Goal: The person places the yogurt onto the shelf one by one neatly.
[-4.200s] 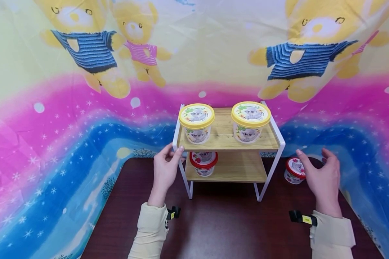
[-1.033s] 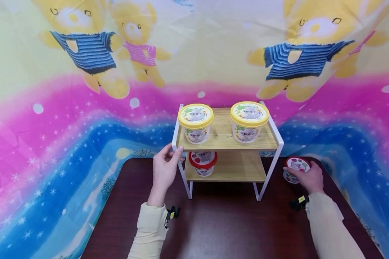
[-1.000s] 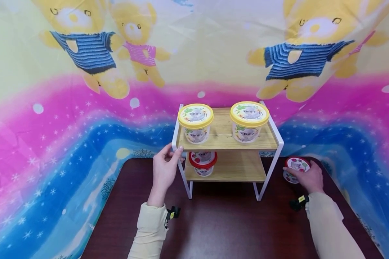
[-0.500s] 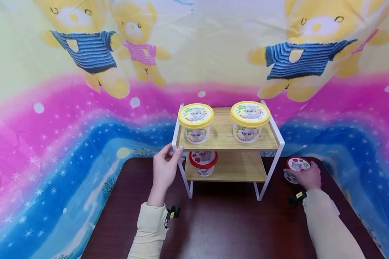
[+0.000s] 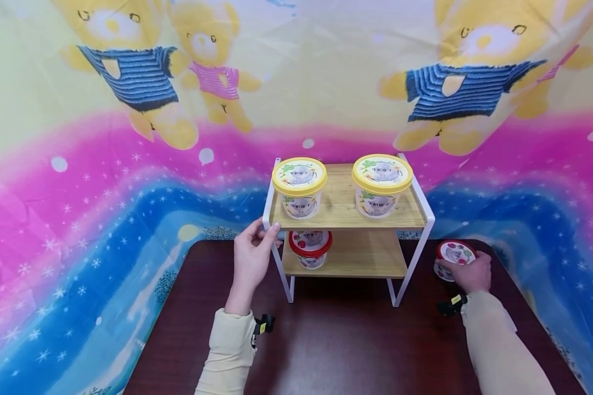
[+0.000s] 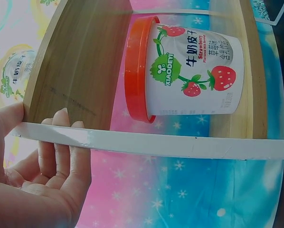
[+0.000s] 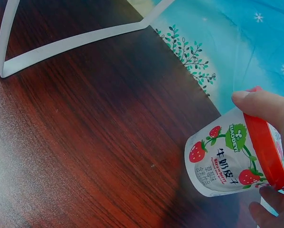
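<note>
My right hand (image 5: 474,270) grips a small white tub with a red lid (image 7: 222,156), printed with strawberries, at the right of the rack. Thumb and fingers hold it round the lid; I cannot tell whether its base touches the table. My left hand (image 5: 252,255) holds the front left corner of a two-tier rack (image 5: 346,216) with wooden shelves and a white frame. In the left wrist view, its fingers (image 6: 61,156) lie against the white bar. Another red-lidded strawberry tub (image 6: 194,71) stands at the left of the lower shelf.
On the top shelf stand a yellow-lidded tub (image 5: 300,186) at the left and a second yellow-lidded tub (image 5: 381,184) at the right. The rack rests on a dark wooden table (image 5: 336,340). A printed bear backdrop (image 5: 306,99) hangs close behind and along both sides.
Over the longer span my right hand has gone from apart to gripping the right red-lidded tub. Within the last second both have shifted only very slightly. My left hand stays on the rack.
</note>
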### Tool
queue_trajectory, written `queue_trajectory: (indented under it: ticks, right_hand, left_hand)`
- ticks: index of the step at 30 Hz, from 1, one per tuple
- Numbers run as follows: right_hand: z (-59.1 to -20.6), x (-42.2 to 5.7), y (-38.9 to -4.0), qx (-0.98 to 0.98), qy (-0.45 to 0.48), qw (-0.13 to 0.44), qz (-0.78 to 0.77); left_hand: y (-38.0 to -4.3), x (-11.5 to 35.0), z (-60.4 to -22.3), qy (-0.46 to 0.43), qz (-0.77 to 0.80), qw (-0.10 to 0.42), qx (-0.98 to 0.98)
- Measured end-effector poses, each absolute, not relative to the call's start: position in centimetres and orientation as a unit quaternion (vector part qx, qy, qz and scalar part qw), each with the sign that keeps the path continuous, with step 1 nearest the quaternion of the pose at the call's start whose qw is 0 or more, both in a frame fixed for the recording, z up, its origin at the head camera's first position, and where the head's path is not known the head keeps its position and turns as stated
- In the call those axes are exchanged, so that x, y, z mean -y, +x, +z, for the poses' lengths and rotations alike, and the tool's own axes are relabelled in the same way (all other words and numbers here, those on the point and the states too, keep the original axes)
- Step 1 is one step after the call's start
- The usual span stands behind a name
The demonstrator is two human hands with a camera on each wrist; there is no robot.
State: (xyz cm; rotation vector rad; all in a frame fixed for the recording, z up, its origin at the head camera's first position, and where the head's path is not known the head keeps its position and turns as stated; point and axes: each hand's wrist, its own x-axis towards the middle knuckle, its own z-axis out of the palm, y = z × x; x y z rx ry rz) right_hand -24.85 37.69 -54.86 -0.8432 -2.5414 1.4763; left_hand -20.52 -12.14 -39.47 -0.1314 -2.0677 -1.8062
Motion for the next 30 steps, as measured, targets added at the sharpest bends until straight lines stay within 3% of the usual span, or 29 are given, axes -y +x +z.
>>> queue_trajectory:
  ticks: [30]
  right_hand:
    - [-55.9, -36.6, -24.4, 0.856, -0.274, 0.091, 0.430]
  left_hand:
    - [-20.6, 12.1, -39.6, -0.053, -0.642, 0.199, 0.738]
